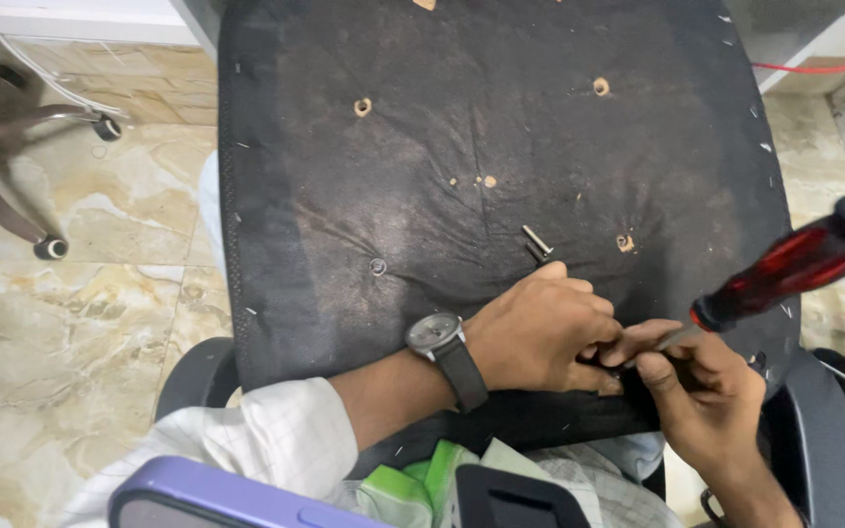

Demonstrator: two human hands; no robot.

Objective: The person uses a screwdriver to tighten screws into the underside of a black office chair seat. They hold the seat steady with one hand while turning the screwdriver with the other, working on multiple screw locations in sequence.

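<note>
The upturned seat base (501, 147), covered in black fabric, is the reference. At its near edge, the left hand (540, 332) is curled shut, fingertips pinching a small part that cannot be identified. The right hand (701, 386) is clamped on the screwdriver (794, 259), whose red-and-black handle projects past the base's right edge. A loose bolt (537, 242) lies on the fabric just beyond the left hand.

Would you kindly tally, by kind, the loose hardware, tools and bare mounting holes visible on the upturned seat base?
Screwdriver, red and black handle: 1
Loose bolt: 1
Wristwatch: 1
Bare mounting holes, light-rimmed, in the black seat base: 3
Total: 6
</note>
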